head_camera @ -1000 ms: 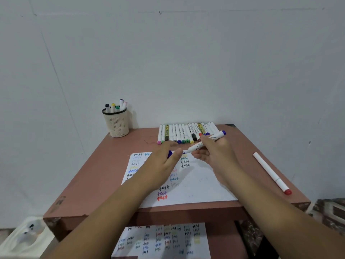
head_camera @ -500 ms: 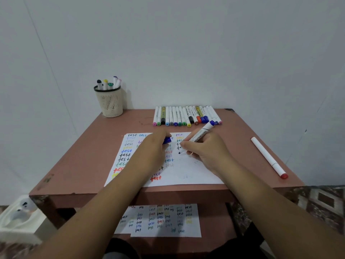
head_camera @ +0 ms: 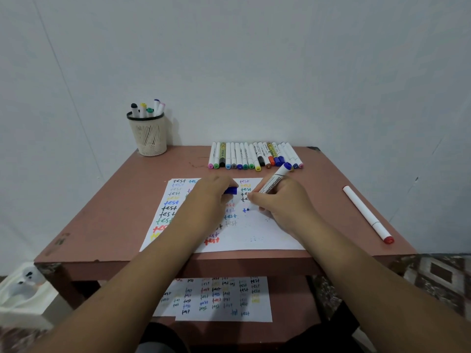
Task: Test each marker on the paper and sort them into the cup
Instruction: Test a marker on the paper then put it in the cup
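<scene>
A reddish-brown table [head_camera: 107,220] stands against a pale wall, with a lower shelf [head_camera: 293,301] holding two written-on sheets [head_camera: 224,299]. On the tabletop lies the test paper [head_camera: 254,233], its left and middle columns filled with the word "test" in many colours. Both forearms reach over its near edge. The right hand [head_camera: 280,202] is curled round a blue whiteboard marker [head_camera: 274,183], tilted with its blue butt end pointing up and away and its tip touching the paper beside a fresh blue stroke. The left hand [head_camera: 211,194] rests on the paper just beside it, fingers closed round the marker's blue cap [head_camera: 231,190]. At the table's far left corner stands a cream mesh cup [head_camera: 149,136] with a black rim, holding five markers upright. Along the far edge lies a row of capped markers [head_camera: 254,156], side by side. A single red-capped marker [head_camera: 367,214] lies well apart near the right edge.
</scene>
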A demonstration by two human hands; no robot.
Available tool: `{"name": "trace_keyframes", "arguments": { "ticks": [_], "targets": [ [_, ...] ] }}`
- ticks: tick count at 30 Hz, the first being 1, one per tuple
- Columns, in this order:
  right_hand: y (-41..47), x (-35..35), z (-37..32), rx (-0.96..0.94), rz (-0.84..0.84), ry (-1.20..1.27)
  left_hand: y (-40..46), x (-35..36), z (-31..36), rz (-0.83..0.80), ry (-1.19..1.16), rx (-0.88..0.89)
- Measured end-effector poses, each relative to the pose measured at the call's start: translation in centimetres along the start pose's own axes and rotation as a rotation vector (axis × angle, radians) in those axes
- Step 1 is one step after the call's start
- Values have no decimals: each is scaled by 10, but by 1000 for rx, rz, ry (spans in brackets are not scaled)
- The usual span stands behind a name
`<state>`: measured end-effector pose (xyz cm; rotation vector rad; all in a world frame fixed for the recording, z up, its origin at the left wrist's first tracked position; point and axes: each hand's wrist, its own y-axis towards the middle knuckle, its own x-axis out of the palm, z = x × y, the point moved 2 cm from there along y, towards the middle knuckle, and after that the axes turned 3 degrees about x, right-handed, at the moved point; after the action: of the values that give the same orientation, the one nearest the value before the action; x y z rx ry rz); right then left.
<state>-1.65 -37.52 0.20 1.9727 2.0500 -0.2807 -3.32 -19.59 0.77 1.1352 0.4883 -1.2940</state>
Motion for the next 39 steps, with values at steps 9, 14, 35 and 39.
{"name": "trace_keyframes", "arguments": {
  "ticks": [9, 14, 35, 39],
  "targets": [
    [3, -2, 3, -19, 60, -45, -2, 2, -4, 25, -39, 31],
    [1, -2, 1, -6, 75, -73, 0, -2, 1, 7, 13, -5],
    [-4, -10, -1, -104, 112, 229, -5, -2, 0, -46, -53, -43],
    [-6, -11, -4, -117, 32, 484, -6, -4, 2, -45, -79, -48]
  ]
}}
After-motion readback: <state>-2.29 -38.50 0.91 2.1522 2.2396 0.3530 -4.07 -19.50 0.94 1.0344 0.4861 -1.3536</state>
